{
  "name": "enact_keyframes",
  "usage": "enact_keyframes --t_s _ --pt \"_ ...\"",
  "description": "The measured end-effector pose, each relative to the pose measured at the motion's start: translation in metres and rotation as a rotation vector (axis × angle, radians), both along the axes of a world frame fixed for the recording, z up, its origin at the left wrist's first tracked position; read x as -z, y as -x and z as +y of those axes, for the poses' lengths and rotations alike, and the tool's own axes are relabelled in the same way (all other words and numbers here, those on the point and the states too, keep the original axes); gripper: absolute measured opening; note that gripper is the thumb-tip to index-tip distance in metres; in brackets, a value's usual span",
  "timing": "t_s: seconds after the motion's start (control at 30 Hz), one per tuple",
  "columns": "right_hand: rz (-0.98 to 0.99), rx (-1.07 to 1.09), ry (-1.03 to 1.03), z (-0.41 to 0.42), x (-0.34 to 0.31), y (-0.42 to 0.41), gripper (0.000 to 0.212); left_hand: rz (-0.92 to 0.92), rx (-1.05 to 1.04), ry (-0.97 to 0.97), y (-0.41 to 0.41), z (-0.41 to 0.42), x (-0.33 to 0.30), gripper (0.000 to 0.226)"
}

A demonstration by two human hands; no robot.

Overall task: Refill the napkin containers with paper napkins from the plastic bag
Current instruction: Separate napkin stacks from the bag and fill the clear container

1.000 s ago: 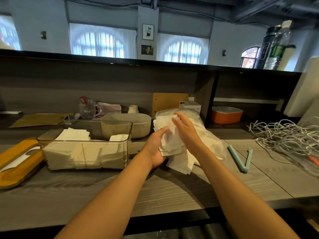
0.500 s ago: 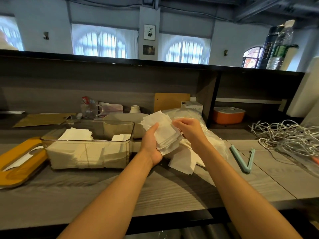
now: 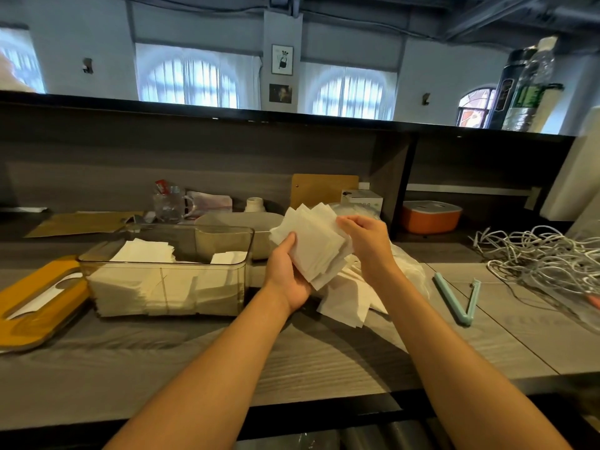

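A fanned stack of white paper napkins [image 3: 316, 243] is up in the air above the counter. My left hand [image 3: 287, 276] grips it from below, thumb on its front. My right hand [image 3: 367, 240] pinches the stack's upper right edge. Under them lies the clear plastic bag [image 3: 412, 271] with more loose napkins [image 3: 344, 303] spilling out of it. To the left stands a clear napkin container [image 3: 165, 271], open at the top and partly filled with napkins. Behind it sits a beige container [image 3: 240, 220].
An orange lid [image 3: 35, 303] lies at the far left. A light blue clip [image 3: 461, 297] rests right of the bag, a tangle of white cables [image 3: 545, 254] further right. A glass mug [image 3: 170, 206] and an orange box [image 3: 430, 216] stand at the back.
The napkin stack came out of the bag and rose up and left. My left hand shifted from its side to gripping it from below, while my right hand moved to its upper edge.
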State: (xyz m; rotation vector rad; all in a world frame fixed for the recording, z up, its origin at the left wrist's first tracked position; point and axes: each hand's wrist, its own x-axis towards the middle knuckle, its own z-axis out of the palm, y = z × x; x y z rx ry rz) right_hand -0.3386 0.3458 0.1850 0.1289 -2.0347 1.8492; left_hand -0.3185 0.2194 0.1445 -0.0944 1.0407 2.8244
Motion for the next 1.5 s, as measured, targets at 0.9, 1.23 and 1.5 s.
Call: enact_keyframes --t_s 0.9,1.23,1.5 --pt "0.051 -0.109 -0.366 -0.009 0.021 0.007 0.027 0.008 0.066 0.292 0.001 0.011 0.004 0.032" --pt "0.064 0.125 -0.435 0.058 0.037 -0.043 0.022 -0.029 0.097 0.104 0.004 0.0 0.015 0.04" --pt "-0.067 0.058 -1.136 0.053 0.056 -0.039 0.063 -0.028 0.099 0.147 -0.02 -0.001 0.012 0.041"
